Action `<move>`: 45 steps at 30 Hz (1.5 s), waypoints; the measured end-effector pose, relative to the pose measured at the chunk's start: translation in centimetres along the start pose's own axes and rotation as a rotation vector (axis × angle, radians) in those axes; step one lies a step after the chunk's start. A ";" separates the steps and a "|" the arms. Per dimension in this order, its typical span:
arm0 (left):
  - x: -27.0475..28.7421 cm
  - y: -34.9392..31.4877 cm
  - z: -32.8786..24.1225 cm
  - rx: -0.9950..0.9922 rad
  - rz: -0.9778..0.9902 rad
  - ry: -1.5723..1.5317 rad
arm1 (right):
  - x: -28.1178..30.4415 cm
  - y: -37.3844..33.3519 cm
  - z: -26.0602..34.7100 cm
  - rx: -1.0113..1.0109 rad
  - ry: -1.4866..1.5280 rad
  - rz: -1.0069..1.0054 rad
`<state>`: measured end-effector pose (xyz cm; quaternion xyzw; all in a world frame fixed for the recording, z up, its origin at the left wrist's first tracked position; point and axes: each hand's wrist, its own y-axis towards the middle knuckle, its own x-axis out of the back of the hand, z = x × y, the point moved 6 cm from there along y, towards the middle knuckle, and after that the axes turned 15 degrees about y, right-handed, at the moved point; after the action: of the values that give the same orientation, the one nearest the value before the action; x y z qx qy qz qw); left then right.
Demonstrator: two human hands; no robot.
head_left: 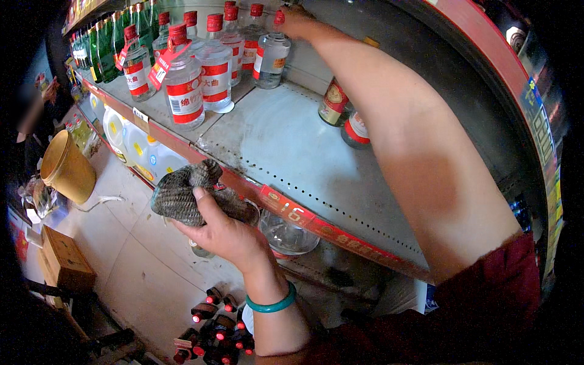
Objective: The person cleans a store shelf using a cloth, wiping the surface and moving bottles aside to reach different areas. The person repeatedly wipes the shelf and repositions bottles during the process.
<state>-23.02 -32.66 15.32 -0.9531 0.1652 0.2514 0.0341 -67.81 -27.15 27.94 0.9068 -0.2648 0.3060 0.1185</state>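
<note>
My left hand (222, 234) is closed around a bunched, ribbed grey-brown cloth (185, 194), held just in front of the shelf's front edge. Reaching across to the back of the metal shelf (286, 140), my right hand (299, 24) grips the red-capped top of a clear glass bottle (271, 61); its fingers are partly cut off by the dark rim. That bottle stands upright at the end of a group of similar clear bottles (184, 91) with red caps and red-and-white labels. Under my right forearm are a gold-labelled bottle (334, 104) and a red-and-white-labelled bottle (356, 131), both partly hidden.
Green bottles (121, 39) fill the shelf's far left. Below are large plastic jugs (131, 137) and a clear round container (289, 234). On the floor stand a tan bucket (68, 167), a brown box (67, 258) and several dark bottles (216, 328). Another person (36, 109) is at far left.
</note>
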 end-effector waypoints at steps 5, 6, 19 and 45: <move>2.3 1.3 -0.7 -0.040 -0.067 0.050 | 8.2 -2.7 3.8 -0.246 1.018 -0.414; 1.7 0.9 -0.4 -0.015 -0.047 0.030 | 8.0 -4.5 2.4 -0.330 1.195 -0.479; 1.7 -0.3 -1.4 -0.054 -0.072 0.116 | 12.5 -14.1 2.2 -0.358 1.102 -0.455; 2.0 -1.5 -1.4 -0.118 0.058 0.106 | 14.5 -32.2 3.2 -0.491 1.161 -0.278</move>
<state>-20.23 -32.06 15.49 -0.9602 0.1793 0.2107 -0.0384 -38.68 -7.46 32.70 0.5661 -0.1000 0.6591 0.4849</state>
